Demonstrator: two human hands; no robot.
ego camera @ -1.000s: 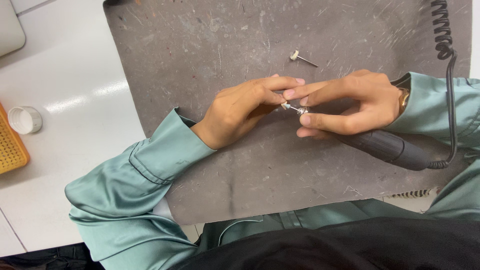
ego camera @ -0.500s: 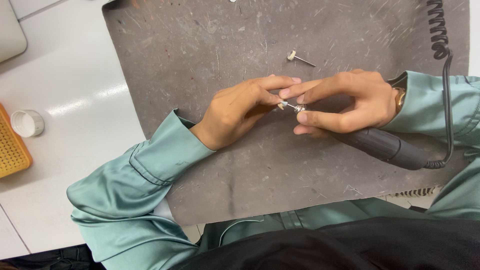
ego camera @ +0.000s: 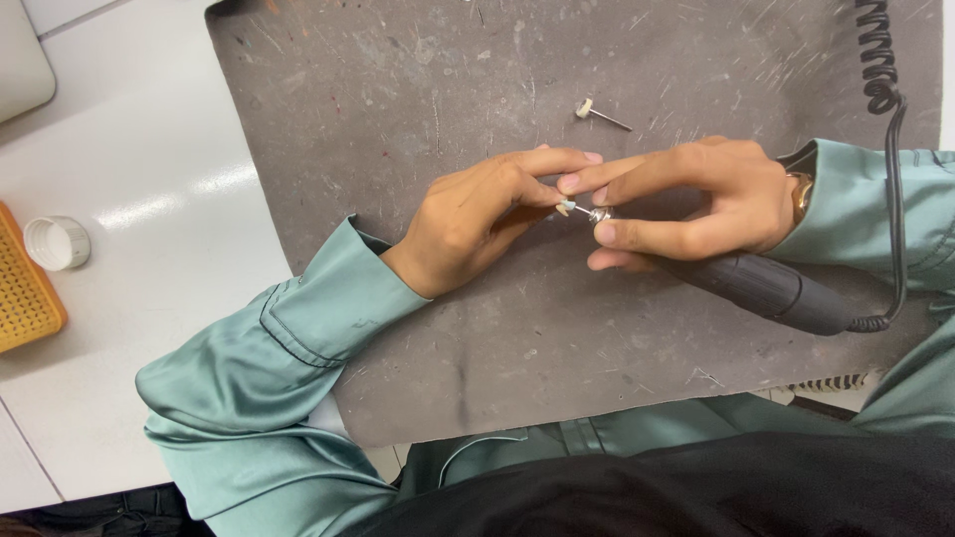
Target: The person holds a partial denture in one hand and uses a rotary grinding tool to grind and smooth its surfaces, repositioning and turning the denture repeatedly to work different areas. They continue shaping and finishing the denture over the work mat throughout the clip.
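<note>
left hand (ego camera: 468, 224): resting on the mat, fingers curled in, thumb and forefinger pinching the little bit (ego camera: 567, 207) that's sticking out of the tool's nose. Not clamped hard as far as I can see, just fingertips on it.

right hand (ego camera: 686, 204): wrapping around the front end of the black rotary handpiece (ego camera: 766, 288), thumb sitting right beside the metal collet, index finger stretching out over the top toward the left hand's fingertips. So it's closed around the tool, not open at all.

handpiece: lying at a slant, nose pointing left between the two hands, fat black body trailing off to the right under the wrist.

cord (ego camera: 880, 70): black coiled one, coming down from the top right corner and looping into the back of the handpiece.

mat (ego camera: 398, 99): grey, scratched up pretty badly, lying on the white bench (ego camera: 149, 179) and carrying both hands.

spare bit (ego camera: 597, 112): small one with a pale head and thin shank, lying loose on the mat just above the hands.

off to the left: a white cap (ego camera: 58, 243) sitting on the bench, near a yellow mesh tray (ego camera: 25, 293) at the edge.
</note>
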